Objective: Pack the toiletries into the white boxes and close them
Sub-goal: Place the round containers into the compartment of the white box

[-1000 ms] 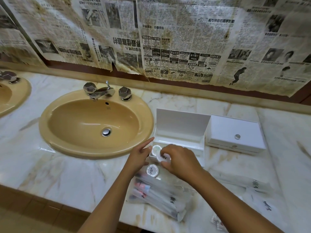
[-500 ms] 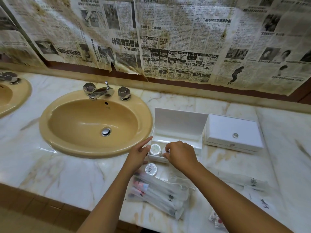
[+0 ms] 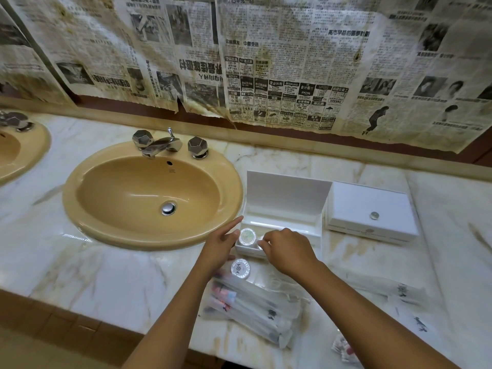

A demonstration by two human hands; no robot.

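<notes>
I record the open white box (image 3: 282, 222) just right of the sink (image 3: 234, 187), lid upright at the far side. A second white box (image 3: 371, 209) sits closed immediately to its right.

Change noted: a second ago my right hand (image 3: 286, 251) held a small round container above the near edge of the box; it has now come down into the front compartment. The fingers are curled and pinching that second container (image 3: 261, 239), of which only a sliver shows, beside the round container (image 3: 247, 237) already seated at the left end. My left hand (image 3: 222, 246) has hardly moved: it rests against the box's left near corner, forefinger extended, other fingers loosely spread, holding nothing.

A third round container (image 3: 241, 268) lies on the counter (image 3: 106, 275) just near the box, beside the heap of wrapped toiletries (image 3: 253, 304). More packets (image 3: 386, 288) lie to the right.

Assessment: packing is early. One box appears done; this one needs the remaining items and its lid lowered.
</notes>
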